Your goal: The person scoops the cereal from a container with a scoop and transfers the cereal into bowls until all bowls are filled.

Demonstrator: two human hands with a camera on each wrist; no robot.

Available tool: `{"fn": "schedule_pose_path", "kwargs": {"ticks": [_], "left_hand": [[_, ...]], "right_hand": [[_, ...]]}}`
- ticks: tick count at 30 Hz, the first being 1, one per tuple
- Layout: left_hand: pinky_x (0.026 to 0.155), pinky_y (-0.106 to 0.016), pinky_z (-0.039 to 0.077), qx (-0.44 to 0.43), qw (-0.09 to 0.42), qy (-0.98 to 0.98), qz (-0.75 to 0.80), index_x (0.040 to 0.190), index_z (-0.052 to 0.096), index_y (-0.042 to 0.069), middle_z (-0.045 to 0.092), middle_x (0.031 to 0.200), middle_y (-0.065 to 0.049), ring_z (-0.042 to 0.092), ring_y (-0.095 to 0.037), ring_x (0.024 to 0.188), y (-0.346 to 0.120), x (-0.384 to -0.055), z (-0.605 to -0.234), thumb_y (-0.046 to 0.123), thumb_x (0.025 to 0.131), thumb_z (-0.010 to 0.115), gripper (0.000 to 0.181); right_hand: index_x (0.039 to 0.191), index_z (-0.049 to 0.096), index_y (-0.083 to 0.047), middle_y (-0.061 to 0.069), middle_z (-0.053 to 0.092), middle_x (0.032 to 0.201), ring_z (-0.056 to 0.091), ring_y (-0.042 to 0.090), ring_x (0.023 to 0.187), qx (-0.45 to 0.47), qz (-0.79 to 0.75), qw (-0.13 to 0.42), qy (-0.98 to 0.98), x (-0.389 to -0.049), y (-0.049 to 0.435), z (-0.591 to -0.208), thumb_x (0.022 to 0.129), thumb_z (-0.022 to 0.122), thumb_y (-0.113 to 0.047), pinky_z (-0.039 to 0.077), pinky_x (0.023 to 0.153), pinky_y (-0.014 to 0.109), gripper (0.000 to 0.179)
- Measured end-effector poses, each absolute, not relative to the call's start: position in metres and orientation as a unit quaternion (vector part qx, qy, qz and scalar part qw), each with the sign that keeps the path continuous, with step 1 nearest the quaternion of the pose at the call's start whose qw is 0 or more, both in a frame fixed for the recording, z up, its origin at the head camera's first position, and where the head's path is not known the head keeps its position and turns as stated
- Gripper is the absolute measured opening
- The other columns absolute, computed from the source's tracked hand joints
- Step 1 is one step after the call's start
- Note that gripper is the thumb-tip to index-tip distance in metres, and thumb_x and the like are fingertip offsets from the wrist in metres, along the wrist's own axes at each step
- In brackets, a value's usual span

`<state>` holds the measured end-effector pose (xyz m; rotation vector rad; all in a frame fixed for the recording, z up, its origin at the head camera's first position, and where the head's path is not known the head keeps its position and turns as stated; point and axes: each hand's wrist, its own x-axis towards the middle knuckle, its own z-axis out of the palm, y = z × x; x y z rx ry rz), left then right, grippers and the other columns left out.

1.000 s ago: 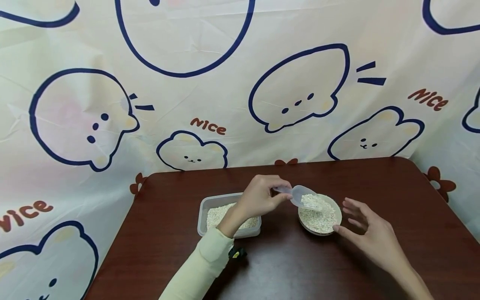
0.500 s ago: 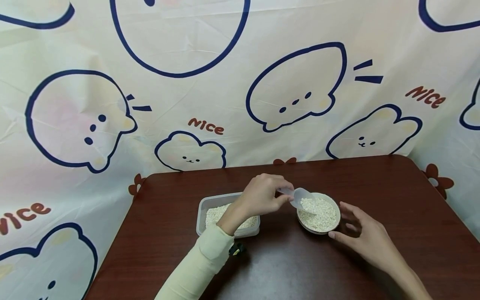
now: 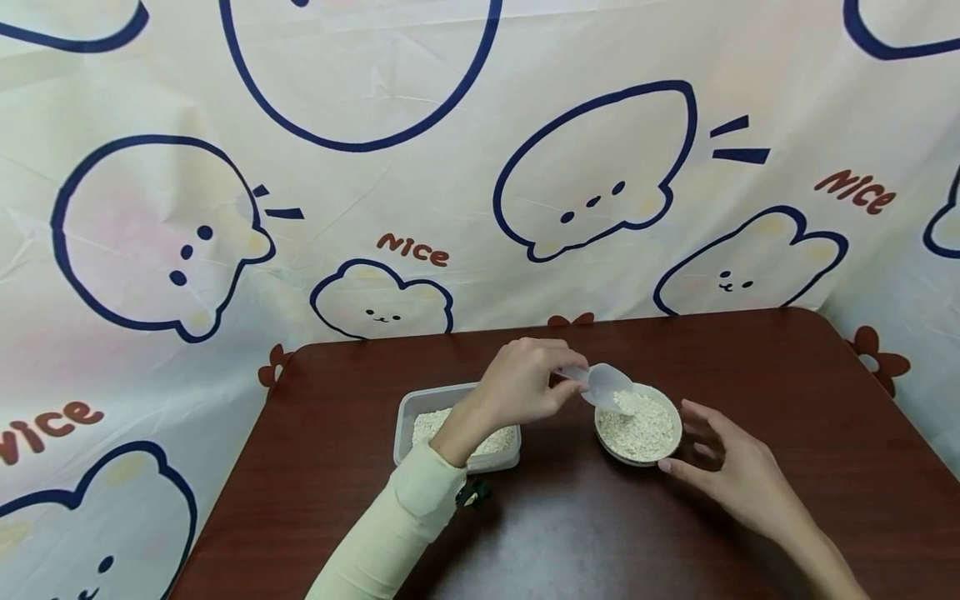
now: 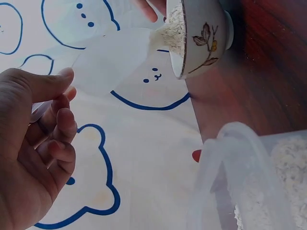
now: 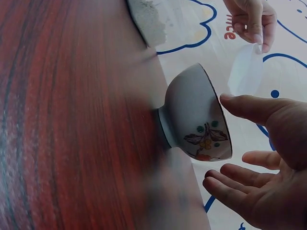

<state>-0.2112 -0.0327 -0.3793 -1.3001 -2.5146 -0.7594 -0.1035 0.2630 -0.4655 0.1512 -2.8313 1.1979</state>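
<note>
My left hand (image 3: 528, 379) pinches the handle of a translucent plastic scoop (image 3: 609, 385), tilted over a bowl. Pale oat flakes (image 4: 169, 36) lie at the scoop's lip and fill the bowl close to its rim. The white bowl (image 5: 194, 100) has a painted flower sprig and a dark rim, and stands upright on its foot. Around its right side my right hand (image 3: 738, 479) is spread with straight, relaxed fingers, the thumb tip (image 5: 230, 98) right at the rim. Behind my left wrist sits a clear plastic container (image 3: 405, 417) of the same flakes, partly hidden by the forearm.
Everything stands on a dark red-brown wooden table (image 3: 585, 533). A printed cloth (image 3: 450, 183) with cartoon animals hangs along its back and sides. A small black device (image 3: 472, 493) shows under my left wrist.
My left hand has raised and tilted the scoop, and flakes have slid from it into the bowl. My right hand has moved slightly left, in closer around the bowl.
</note>
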Motion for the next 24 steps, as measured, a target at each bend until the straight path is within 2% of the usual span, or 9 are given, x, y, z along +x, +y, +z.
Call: {"fn": "schedule_pose_path", "kwargs": {"ticks": [5,7,11,12,18,20,24], "left_hand": [[0.060,-0.017,0.039,-0.439,0.105,-0.852,-0.266,0.110,0.083,0.013,0.078,0.094,0.003,0.051,-0.004,0.064,-0.033,-0.211,-0.377,0.021,0.097,0.082,0.015],[0.062,-0.017,0.040,-0.438,0.107,-0.850,-0.272,0.109,0.083,0.013,0.078,0.094,0.002,0.052,-0.004,0.065,-0.034,-0.210,-0.376,0.021,0.096,0.083,0.015],[0.065,-0.017,0.043,-0.436,0.114,-0.848,-0.278,0.109,0.083,0.013,0.078,0.094,0.002,0.055,-0.004,0.067,-0.036,-0.210,-0.375,0.020,0.096,0.083,0.015],[0.065,-0.017,0.043,-0.436,0.115,-0.848,-0.279,0.109,0.083,0.013,0.078,0.094,0.003,0.056,-0.004,0.067,-0.037,-0.210,-0.375,0.020,0.096,0.083,0.015],[0.067,-0.018,0.046,-0.421,0.113,-0.845,-0.311,0.106,0.082,0.013,0.078,0.093,0.003,0.059,-0.006,0.070,-0.048,-0.208,-0.376,0.018,0.096,0.083,0.012],[0.066,-0.019,0.047,-0.411,0.108,-0.842,-0.333,0.105,0.082,0.012,0.077,0.091,0.002,0.058,-0.006,0.070,-0.055,-0.207,-0.378,0.016,0.096,0.083,0.011],[0.064,-0.020,0.048,-0.390,0.102,-0.836,-0.373,0.105,0.082,0.011,0.074,0.087,0.002,0.056,-0.006,0.070,-0.070,-0.206,-0.384,0.013,0.095,0.083,0.010]], "right_hand": [[0.156,0.050,-0.004,0.021,0.068,0.140,0.073,0.036,0.120,0.048,0.387,0.034,-0.920,-0.105,0.264,-0.464,0.085,0.092,-0.043,0.061,0.087,0.021,0.091],[0.155,0.050,-0.004,0.022,0.068,0.139,0.073,0.037,0.120,0.049,0.388,0.037,-0.920,-0.104,0.264,-0.464,0.085,0.093,-0.042,0.062,0.087,0.022,0.091],[0.156,0.050,-0.004,0.023,0.067,0.140,0.072,0.040,0.119,0.052,0.390,0.038,-0.919,-0.104,0.265,-0.464,0.084,0.093,-0.041,0.064,0.088,0.035,0.091],[0.155,0.050,-0.004,0.024,0.067,0.140,0.072,0.040,0.120,0.052,0.389,0.038,-0.919,-0.104,0.265,-0.464,0.085,0.093,-0.041,0.064,0.088,0.035,0.091],[0.156,0.050,-0.004,0.022,0.066,0.142,0.070,0.037,0.123,0.046,0.384,0.033,-0.922,-0.105,0.265,-0.460,0.086,0.092,-0.042,0.061,0.088,0.021,0.090],[0.156,0.049,-0.003,0.022,0.065,0.143,0.069,0.038,0.125,0.043,0.384,0.029,-0.922,-0.105,0.265,-0.458,0.087,0.091,-0.042,0.062,0.089,0.023,0.090],[0.156,0.049,-0.003,0.024,0.064,0.145,0.068,0.040,0.126,0.037,0.386,0.025,-0.921,-0.104,0.264,-0.457,0.087,0.091,-0.042,0.063,0.091,0.037,0.090]]}}
